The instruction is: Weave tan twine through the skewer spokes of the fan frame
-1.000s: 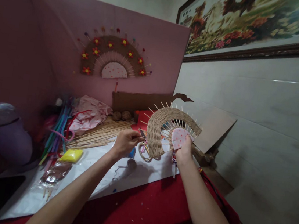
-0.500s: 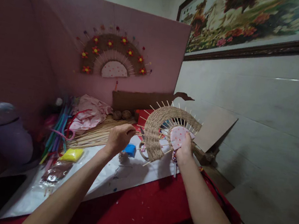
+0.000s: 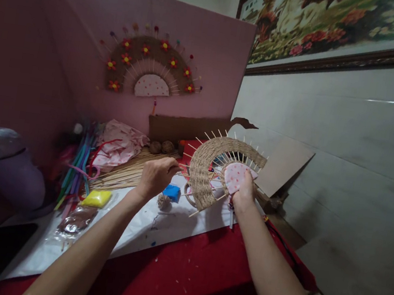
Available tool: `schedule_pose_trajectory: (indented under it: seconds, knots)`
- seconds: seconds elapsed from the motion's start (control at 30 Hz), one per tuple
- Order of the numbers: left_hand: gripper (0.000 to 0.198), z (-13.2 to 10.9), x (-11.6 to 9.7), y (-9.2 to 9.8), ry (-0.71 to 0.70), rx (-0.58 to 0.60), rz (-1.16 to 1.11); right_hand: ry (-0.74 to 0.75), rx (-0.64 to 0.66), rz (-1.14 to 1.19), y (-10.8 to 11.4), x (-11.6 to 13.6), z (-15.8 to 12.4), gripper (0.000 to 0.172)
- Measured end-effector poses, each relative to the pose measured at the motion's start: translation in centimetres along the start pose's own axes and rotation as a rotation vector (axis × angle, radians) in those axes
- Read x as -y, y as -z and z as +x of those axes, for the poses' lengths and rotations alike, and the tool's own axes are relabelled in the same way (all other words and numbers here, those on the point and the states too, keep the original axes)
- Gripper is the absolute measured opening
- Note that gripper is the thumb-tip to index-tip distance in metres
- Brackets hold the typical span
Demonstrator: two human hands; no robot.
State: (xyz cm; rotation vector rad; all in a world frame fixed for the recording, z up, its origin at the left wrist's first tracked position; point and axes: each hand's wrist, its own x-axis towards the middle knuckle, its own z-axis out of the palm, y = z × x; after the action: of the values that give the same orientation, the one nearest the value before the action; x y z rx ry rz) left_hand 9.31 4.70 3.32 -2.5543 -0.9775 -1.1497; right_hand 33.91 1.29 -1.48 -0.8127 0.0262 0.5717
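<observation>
My right hand (image 3: 244,193) grips a half-round woven fan (image 3: 203,175) by its pink dotted cloth centre (image 3: 236,176), thumb lying on the cloth. Tan twine is woven in a broad arc over thin sticks whose bare ends poke out past the rim. At the fan's left edge, my left hand (image 3: 158,174) is closed in a pinch at the tip of one of these sticks; its fingertips are partly hidden. Below the left hand lie a blue packet (image 3: 171,193) and a small twine ball (image 3: 164,202). A roll of tape (image 3: 190,194) shows partly behind the fan.
A similar fan with red flowers (image 3: 145,49) hangs on the pink panel. Left on the white sheet (image 3: 146,221) are pipe cleaners (image 3: 76,165), pink cloth (image 3: 120,144), a bundle of sticks (image 3: 123,171), yellow (image 3: 96,198) and brown packets (image 3: 79,219). Cardboard (image 3: 285,167) leans at right.
The view has shifted slightly. The fan has tilted a little in my right hand, and my left hand keeps its pinch at the left edge.
</observation>
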Motion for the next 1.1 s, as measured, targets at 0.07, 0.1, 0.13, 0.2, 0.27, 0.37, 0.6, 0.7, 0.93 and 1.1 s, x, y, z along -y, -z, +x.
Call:
schedule_pose_trajectory:
  seconds: [0.07, 0.1, 0.13, 0.2, 0.27, 0.37, 0.6, 0.7, 0.93, 1.1]
  knots:
    - [0.021, 0.0, 0.0, 0.1, 0.026, 0.011, -0.004, 0.01, -0.013, -0.003, 0.0, 0.2, -0.1, 0.019]
    - [0.021, 0.0, 0.1, 0.1, 0.046, 0.019, -0.013, 0.015, -0.021, -0.007, 0.0, 0.3, -0.2, 0.019]
    - [0.021, 0.0, 0.2, 0.1, 0.068, 0.028, -0.027, 0.021, -0.036, -0.012, 0.1, 0.4, -0.2, 0.019]
    - [0.02, 0.0, 0.5, 0.1, 0.116, 0.035, -0.068, 0.038, -0.082, -0.016, 0.1, 0.7, -0.4, 0.018]
    - [0.019, 0.1, 0.8, 0.1, 0.148, 0.03, -0.11, 0.059, -0.12, -0.015, 0.1, 0.9, -0.5, 0.016]
    - [0.018, 0.1, 1.1, 0.1, 0.175, 0.009, -0.144, 0.07, -0.133, -0.012, 0.1, 1.1, -0.6, 0.015]
    - [0.02, 0.2, 0.7, 0.3, 0.16, -0.035, -0.141, 0.056, -0.106, -0.009, 0.3, 0.6, 0.1, 0.016]
    - [0.02, 0.2, 0.4, 0.2, 0.158, -0.029, -0.123, 0.061, -0.101, -0.044, 0.4, 0.3, 0.3, 0.018]
    - [0.021, 0.1, 0.5, 0.1, 0.206, -0.058, -0.079, 0.086, -0.136, -0.044, 0.2, 1.1, -0.6, 0.019]
    - [0.021, -0.1, 0.4, -0.3, 0.264, 0.02, -0.056, 0.08, -0.119, 0.003, 0.0, 1.2, -0.9, 0.018]
